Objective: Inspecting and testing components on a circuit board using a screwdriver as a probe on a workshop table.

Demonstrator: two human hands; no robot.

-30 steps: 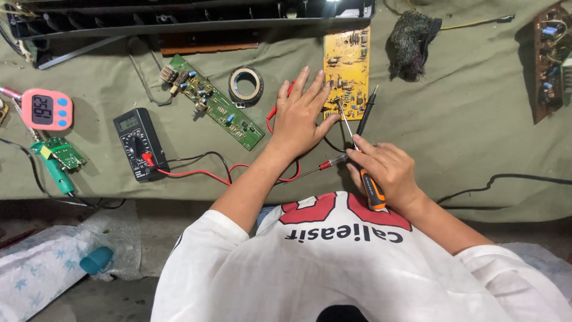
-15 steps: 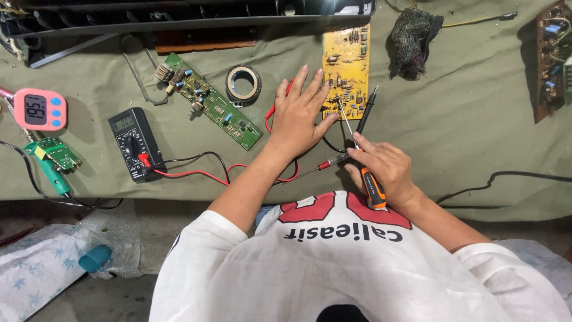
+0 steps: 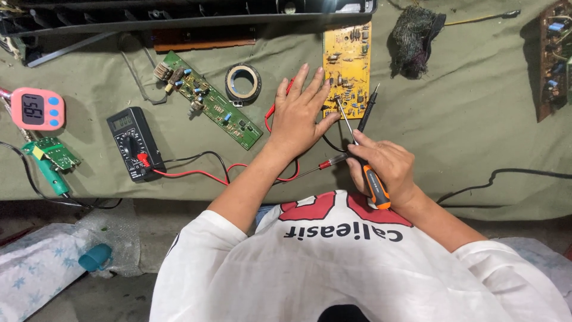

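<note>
On the tabletop, a black multimeter lies left of your arms. Your left hand rests flat, fingers spread, touching the yellow circuit board. Your right hand is clamped on an orange-handled screwdriver, its tip on the board's lower edge.

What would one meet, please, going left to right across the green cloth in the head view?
Pink digital timer → black multimeter → long green circuit board → roll of tape → left hand → yellow circuit board → dark wire-mesh wad → brown circuit board.
</note>
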